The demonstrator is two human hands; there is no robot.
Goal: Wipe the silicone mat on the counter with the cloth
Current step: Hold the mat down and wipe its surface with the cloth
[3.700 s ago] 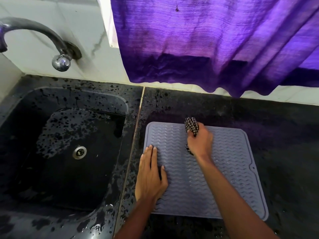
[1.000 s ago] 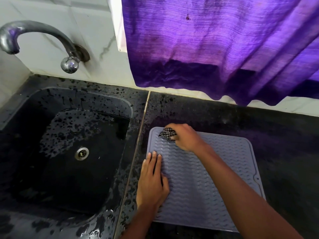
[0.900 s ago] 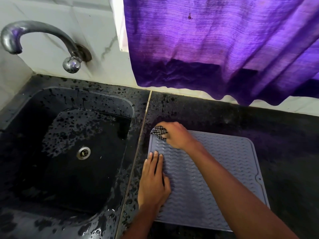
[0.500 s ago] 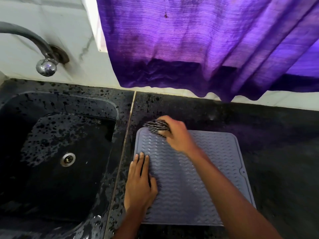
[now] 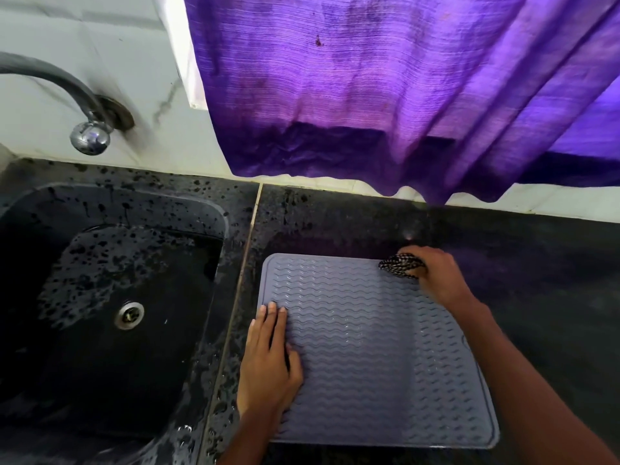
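A grey silicone mat [image 5: 362,357] with a wavy ribbed surface lies flat on the black counter [image 5: 536,280], just right of the sink. My left hand [image 5: 268,360] rests flat on the mat's left edge, fingers together and pointing away from me. My right hand [image 5: 436,276] is at the mat's far right corner, closed around a bunched black-and-white checked cloth [image 5: 401,265] that presses on the mat. Most of the cloth is hidden inside my fist.
A wet black sink [image 5: 100,313] with a steel drain [image 5: 129,315] fills the left side. A chrome tap [image 5: 89,135] juts from the white tiled wall. A purple curtain [image 5: 385,88] hangs over the counter's back edge.
My right hand has slid the cloth along the mat's far edge from the far left corner to the far right corner. My left hand stays flat on the mat's left edge.
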